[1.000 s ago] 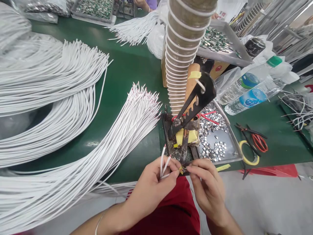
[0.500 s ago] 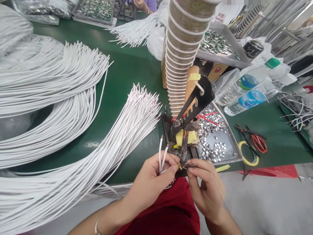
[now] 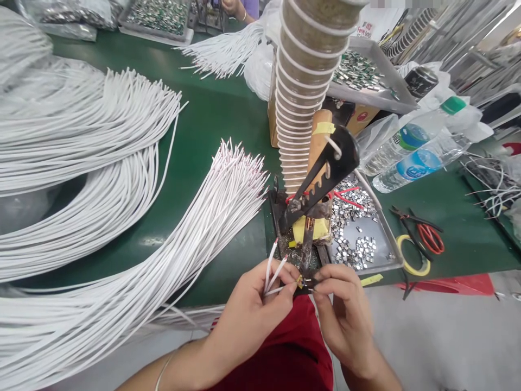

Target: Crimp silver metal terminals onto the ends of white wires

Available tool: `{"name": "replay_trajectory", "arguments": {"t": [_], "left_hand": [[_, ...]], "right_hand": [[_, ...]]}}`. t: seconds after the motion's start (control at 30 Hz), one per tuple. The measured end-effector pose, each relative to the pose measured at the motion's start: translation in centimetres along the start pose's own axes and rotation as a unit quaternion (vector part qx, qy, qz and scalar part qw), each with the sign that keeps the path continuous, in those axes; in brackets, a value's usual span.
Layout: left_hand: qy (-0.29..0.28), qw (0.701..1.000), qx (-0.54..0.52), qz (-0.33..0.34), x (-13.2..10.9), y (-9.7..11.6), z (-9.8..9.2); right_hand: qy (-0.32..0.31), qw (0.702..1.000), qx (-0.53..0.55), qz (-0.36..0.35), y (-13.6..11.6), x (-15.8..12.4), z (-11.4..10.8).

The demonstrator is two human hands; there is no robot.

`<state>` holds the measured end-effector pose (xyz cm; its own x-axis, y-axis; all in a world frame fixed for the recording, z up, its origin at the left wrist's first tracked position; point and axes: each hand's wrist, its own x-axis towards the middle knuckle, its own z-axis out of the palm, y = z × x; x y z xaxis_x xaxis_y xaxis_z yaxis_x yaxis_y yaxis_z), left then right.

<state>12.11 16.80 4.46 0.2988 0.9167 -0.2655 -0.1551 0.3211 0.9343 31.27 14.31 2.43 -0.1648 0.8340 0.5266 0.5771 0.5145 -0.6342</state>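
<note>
My left hand [image 3: 258, 307] is closed on several short white wire ends [image 3: 278, 272] with reddish tips. One wire end points right, toward the tip of a soldering iron [image 3: 308, 244] in a black bracket [image 3: 325, 179]. My right hand [image 3: 344, 309] pinches something small and thin close to that tip; the fingers mostly hide it. Between the hands is a small yellowish piece [image 3: 300, 281], too small to name. Left of the iron lies a thick bundle of white wires [image 3: 195, 217] with reddish ends.
A metal tray [image 3: 381, 255] of small metal connectors stands right of the iron. Behind it rises a ribbed hose [image 3: 303, 92]. Farther right are water bottles [image 3: 419, 165], pliers [image 3: 430, 238] and yellow tape [image 3: 423, 269]. More white wires [image 3: 101, 125] cover the left; another person's hand [image 3: 234, 7] shows at the back.
The wire ends in my left hand have shifted slightly right and fanned out. My right fingers have drawn slightly right, away from the iron's tip, and more of the piece between the hands shows.
</note>
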Motion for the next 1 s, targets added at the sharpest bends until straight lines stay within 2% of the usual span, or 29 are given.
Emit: {"name": "replay_trajectory", "arguments": {"t": [0.13,0.27,0.53,0.67,0.83,1.0], "left_hand": [[-0.011,0.999,0.042,-0.005,-0.5,-0.6,0.0],[-0.031,0.997,0.071,-0.018,-0.9,-1.1,0.4],[-0.087,0.985,0.143,0.040,-1.2,-1.9,0.7],[-0.108,0.982,0.150,0.049,-1.5,-1.8,0.4],[-0.106,0.980,0.159,0.064,-1.2,-1.5,0.3],[-0.108,0.980,0.150,0.066,-0.9,-1.8,0.3]], "right_hand": [[0.021,1.000,0.015,0.004,0.1,0.1,-1.0],[-0.008,0.998,0.043,0.052,0.0,0.1,-1.4],[-0.026,0.986,0.128,0.106,-0.5,0.6,-1.8],[-0.050,0.987,0.117,0.100,-0.3,0.9,-2.4],[-0.078,0.990,0.078,0.085,0.1,1.0,-3.0],[-0.084,0.990,0.090,0.073,0.2,0.9,-2.3]]}}
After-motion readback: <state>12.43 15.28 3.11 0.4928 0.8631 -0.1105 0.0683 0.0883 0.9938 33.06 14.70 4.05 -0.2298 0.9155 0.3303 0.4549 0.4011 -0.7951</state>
